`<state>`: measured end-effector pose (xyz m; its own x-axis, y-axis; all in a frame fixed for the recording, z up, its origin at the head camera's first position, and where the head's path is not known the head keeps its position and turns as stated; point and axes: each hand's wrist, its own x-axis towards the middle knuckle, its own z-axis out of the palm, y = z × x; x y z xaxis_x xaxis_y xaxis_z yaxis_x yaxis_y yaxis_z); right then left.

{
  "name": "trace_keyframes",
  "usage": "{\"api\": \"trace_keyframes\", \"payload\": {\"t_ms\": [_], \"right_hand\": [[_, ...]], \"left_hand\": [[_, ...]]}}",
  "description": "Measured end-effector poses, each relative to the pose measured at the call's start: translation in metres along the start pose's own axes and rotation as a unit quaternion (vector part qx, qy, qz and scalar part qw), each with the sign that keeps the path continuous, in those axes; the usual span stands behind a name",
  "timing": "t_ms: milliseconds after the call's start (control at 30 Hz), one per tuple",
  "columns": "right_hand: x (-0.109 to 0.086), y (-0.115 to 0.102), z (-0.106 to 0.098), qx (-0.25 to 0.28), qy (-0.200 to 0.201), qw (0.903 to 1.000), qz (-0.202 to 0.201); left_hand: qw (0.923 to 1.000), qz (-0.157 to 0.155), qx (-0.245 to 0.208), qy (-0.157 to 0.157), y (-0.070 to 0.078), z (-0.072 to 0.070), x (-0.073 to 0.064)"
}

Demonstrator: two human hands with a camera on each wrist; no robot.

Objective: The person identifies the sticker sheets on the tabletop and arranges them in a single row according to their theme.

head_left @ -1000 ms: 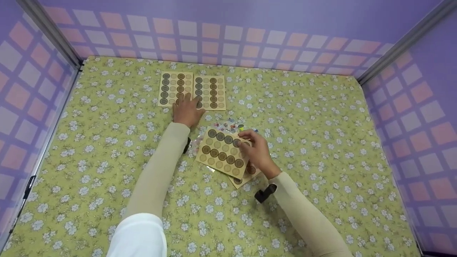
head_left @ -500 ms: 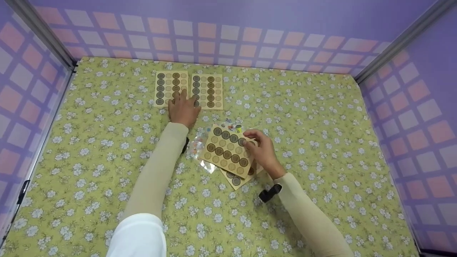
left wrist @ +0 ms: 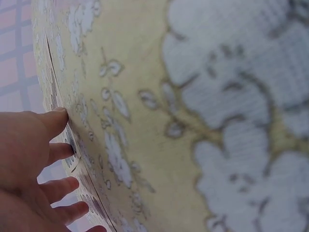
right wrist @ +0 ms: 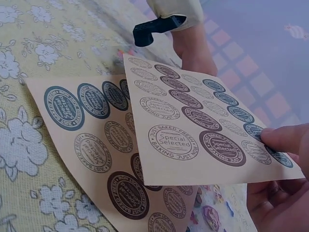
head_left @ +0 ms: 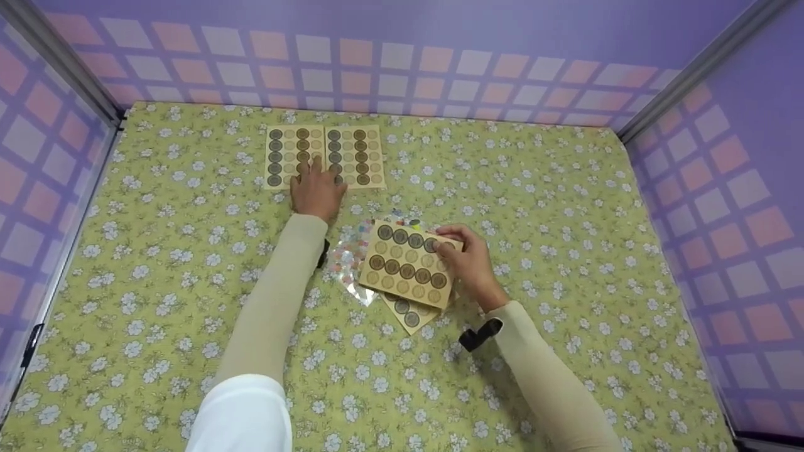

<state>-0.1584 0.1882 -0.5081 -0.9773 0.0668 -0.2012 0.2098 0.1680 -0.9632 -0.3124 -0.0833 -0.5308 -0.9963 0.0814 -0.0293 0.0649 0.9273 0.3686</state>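
Two cream sticker sheets lie side by side at the back left: the left sheet [head_left: 281,158] and the right sheet [head_left: 354,154], both printed with rows of round labels. My left hand [head_left: 316,193] rests on their near parts around the seam, fingers spread, covering some labels. Nearer the middle, my right hand [head_left: 472,263] pinches a third sticker sheet [head_left: 411,267] by its edge, thumb on top. In the right wrist view, the held sticker sheet [right wrist: 166,118] is raised and tilted, its labels reading "Special Selected". Another sticker sheet [right wrist: 99,128] lies partly under it.
A clear plastic packet [head_left: 352,260] with small colourful stickers lies beside and partly beneath the held sheet. Floral cloth [head_left: 553,207] covers the table. Purple checked panels [head_left: 402,69] stand at the back and both sides.
A narrow gap between the two back sheets opened, then closed under my left hand; their edges now meet. My right hand keeps its pinch on the sticker sheet. The head view shifted slightly.
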Motion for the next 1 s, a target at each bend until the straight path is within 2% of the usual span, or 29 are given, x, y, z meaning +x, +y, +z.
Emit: {"api": "trace_keyframes", "payload": {"t_ms": [333,500,567,667,733,767,867,967,1000], "right_hand": [[0.008,-0.014,-0.005,-0.034,0.026,0.9991,-0.001],[0.017,-0.018,-0.009,-0.043,0.022,0.9989,0.003],[0.019,-0.019,-0.010,-0.038,0.022,0.9990,0.002],[0.021,-0.021,-0.010,-0.025,0.022,0.9994,-0.004],[0.022,-0.021,-0.009,-0.023,0.020,0.9995,-0.007],[0.022,-0.021,-0.009,-0.027,0.018,0.9994,-0.009],[0.022,-0.022,-0.007,-0.040,0.013,0.9990,-0.015],[0.023,-0.023,-0.007,-0.050,0.009,0.9984,-0.025],[0.023,-0.024,-0.007,-0.052,0.007,0.9982,-0.028]], "left_hand": [[0.9998,0.016,0.008,0.010,-0.004,-0.004,-0.003],[0.9981,0.050,0.011,0.035,-0.006,-0.002,-0.007],[0.9961,0.077,-0.002,0.042,-0.001,-0.003,-0.010],[0.9914,0.109,-0.068,0.027,0.011,-0.009,-0.016],[0.9838,0.124,-0.129,0.000,0.020,-0.015,-0.023],[0.9769,0.128,-0.170,-0.021,0.024,-0.017,-0.027],[0.9500,0.132,-0.268,-0.090,0.033,-0.023,-0.041],[0.9242,0.146,-0.321,-0.145,0.036,-0.026,-0.052],[0.9197,0.154,-0.326,-0.155,0.037,-0.027,-0.054]]}}
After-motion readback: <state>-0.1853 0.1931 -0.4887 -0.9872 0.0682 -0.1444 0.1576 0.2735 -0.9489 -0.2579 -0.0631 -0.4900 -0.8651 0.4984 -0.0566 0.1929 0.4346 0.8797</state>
